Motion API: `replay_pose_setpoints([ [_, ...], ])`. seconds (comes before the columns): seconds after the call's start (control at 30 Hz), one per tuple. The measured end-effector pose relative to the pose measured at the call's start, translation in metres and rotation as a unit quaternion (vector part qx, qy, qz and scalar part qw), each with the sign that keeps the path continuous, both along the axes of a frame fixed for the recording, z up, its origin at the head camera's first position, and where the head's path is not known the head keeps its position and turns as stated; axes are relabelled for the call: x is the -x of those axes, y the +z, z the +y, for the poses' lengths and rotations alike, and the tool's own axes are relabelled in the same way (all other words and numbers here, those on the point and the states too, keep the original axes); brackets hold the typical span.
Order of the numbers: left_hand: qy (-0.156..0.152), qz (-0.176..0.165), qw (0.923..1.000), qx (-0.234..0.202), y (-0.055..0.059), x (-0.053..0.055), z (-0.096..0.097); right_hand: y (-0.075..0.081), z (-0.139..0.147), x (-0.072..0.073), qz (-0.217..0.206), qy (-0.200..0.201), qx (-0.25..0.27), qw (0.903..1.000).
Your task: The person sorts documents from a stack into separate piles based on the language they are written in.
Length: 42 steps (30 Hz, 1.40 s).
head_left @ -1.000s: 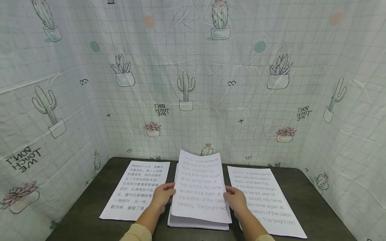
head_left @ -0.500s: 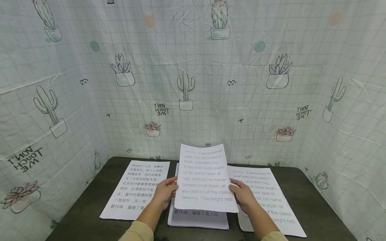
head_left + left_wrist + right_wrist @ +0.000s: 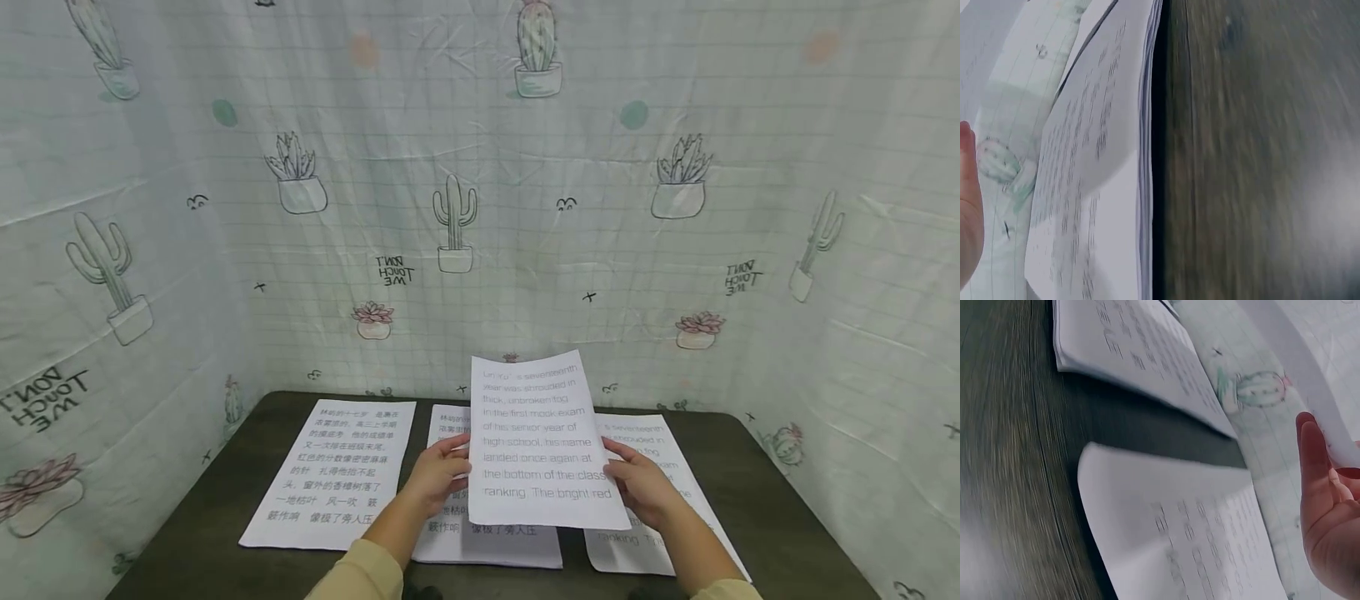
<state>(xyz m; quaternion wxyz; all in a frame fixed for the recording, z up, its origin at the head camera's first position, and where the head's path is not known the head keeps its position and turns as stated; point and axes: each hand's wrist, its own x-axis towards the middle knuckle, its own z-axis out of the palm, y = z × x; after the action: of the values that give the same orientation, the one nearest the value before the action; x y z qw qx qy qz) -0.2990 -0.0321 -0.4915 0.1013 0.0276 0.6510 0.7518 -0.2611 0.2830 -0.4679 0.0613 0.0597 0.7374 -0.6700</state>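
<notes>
A white sheet of paper (image 3: 536, 442) printed in English hangs in the air, tilted up, above the gap between the middle and right stacks. My left hand (image 3: 441, 477) pinches its left edge and my right hand (image 3: 641, 483) pinches its right edge. In the right wrist view, the fingers (image 3: 1316, 456) grip the curved sheet. Beneath it lies the middle paper stack (image 3: 487, 546), its top page in Chinese and partly covered. Partly behind the sheet and right forearm lies the right paper stack (image 3: 675, 467), printed in English.
A left paper stack (image 3: 322, 475) in Chinese lies on the dark wooden table (image 3: 195, 517). A cloth with cactus drawings (image 3: 525, 208) stands behind the table and on both sides.
Both hands have lifted the English sheet off the middle stack and carried it rightward, uncovering more of the Chinese page below. The head view has shifted slightly.
</notes>
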Motion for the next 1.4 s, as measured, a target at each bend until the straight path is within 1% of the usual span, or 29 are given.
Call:
replay_pose_setpoints([
  [0.23,-0.015,-0.009,0.9998,-0.008,0.004,-0.009,0.03,0.006,0.031,-0.018,-0.004,0.011,-0.006,0.9999],
  [0.33,-0.023,-0.008,0.9997,-0.005,0.005,-0.014,0.043,0.008,0.045,-0.026,-0.008,0.012,-0.011,0.9998],
  [0.43,-0.026,-0.007,0.9996,0.001,0.007,-0.018,0.056,0.008,0.059,-0.034,-0.015,0.016,-0.007,0.9997],
  [0.6,-0.029,-0.004,0.9996,-0.005,0.007,-0.024,0.073,0.007,0.078,-0.043,-0.016,0.028,0.01,0.9994],
  [0.73,-0.028,-0.005,0.9995,-0.011,0.007,-0.028,0.084,0.007,0.09,-0.047,-0.012,0.036,0.025,0.999],
  [0.93,-0.028,-0.002,0.9996,-0.01,0.006,-0.032,0.1,0.003,0.105,-0.053,-0.011,0.024,0.032,0.9992],
  [1.2,-0.019,0.001,0.9997,0.014,0.006,-0.034,0.117,-0.001,0.118,-0.056,-0.019,0.012,0.008,0.9997],
  [1.4,-0.028,-0.013,0.9995,0.006,0.004,-0.038,0.126,-0.003,0.127,-0.058,-0.028,-0.005,-0.009,0.9996],
])
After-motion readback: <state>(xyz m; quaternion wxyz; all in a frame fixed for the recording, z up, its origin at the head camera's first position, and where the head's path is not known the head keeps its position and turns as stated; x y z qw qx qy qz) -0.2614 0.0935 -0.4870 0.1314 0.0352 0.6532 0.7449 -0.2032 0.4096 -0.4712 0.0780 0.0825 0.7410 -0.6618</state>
